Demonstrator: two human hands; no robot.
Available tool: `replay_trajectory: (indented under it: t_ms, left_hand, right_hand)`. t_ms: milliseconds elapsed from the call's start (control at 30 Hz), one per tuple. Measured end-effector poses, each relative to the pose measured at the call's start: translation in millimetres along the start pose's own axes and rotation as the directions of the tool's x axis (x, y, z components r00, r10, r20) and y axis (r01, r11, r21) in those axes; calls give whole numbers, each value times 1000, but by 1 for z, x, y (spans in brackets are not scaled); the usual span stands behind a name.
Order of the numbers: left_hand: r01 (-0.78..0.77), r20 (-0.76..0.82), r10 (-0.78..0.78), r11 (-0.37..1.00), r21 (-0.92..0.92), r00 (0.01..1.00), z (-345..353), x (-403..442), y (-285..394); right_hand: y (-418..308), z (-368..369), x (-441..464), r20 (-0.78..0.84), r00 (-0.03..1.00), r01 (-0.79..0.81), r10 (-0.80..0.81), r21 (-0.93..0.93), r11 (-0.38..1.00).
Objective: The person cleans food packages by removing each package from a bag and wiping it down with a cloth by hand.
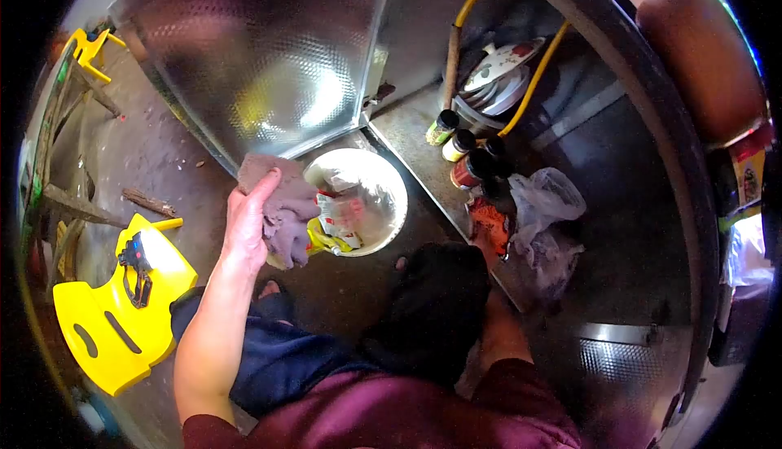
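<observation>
My left hand (pixel 251 219) is closed around a crumpled greyish-purple cloth (pixel 287 225), held up beside a white bucket (pixel 397 209). Plastic wrappers (pixel 342 214), some white and red, one yellow, lie inside the bucket. Down in the shade of the cabinet, my right hand (pixel 486 252) is closed at the lower edge of an orange packet (pixel 490 227); its fingers are partly hidden. Clear plastic bags (pixel 547 205) lie just right of the packet. Several dark jars (pixel 464 170) stand beyond it on the cabinet floor.
An embossed metal door (pixel 269 58) stands open behind the bucket. Inside the cabinet are stacked dishes with a patterned lid (pixel 501 66) and a yellow hose (pixel 538 74). At left, a yellow plastic chair (pixel 122 319) carries a dark strapped item (pixel 137 266). A stick (pixel 149 202) lies on the floor.
</observation>
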State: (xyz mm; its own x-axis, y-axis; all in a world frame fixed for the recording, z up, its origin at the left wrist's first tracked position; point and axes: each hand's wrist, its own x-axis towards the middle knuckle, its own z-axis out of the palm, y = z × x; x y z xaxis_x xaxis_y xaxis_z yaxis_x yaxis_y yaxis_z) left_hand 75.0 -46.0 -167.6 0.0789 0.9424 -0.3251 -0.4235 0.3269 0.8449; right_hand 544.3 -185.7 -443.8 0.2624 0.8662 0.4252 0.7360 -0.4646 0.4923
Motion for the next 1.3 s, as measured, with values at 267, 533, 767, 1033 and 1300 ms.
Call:
replay_trajectory:
  t_ms: [267,533,767,1033,1300]
  left_hand:
    - [-39,147,33,999,38,989,51,5,-13]
    - [31,97,-34,999,35,995,34,18,-30]
    - [-9,53,7,1000,28,999,18,7,-18]
    - [-16,76,21,997,-77,997,4,-23,8]
    - [-191,-79,183,977,-99,980,-21,-22,34]
  right_hand:
    - [140,62,18,359,749,-541,557,817,200]
    - [129,17,16,948,285,-816,145,319,-482]
    - [135,1,29,927,319,-885,199,366,-289]
    - [117,-42,26,823,458,-811,-337,542,220]
    - [-16,-188,191,650,292,-710,-701,639,296]
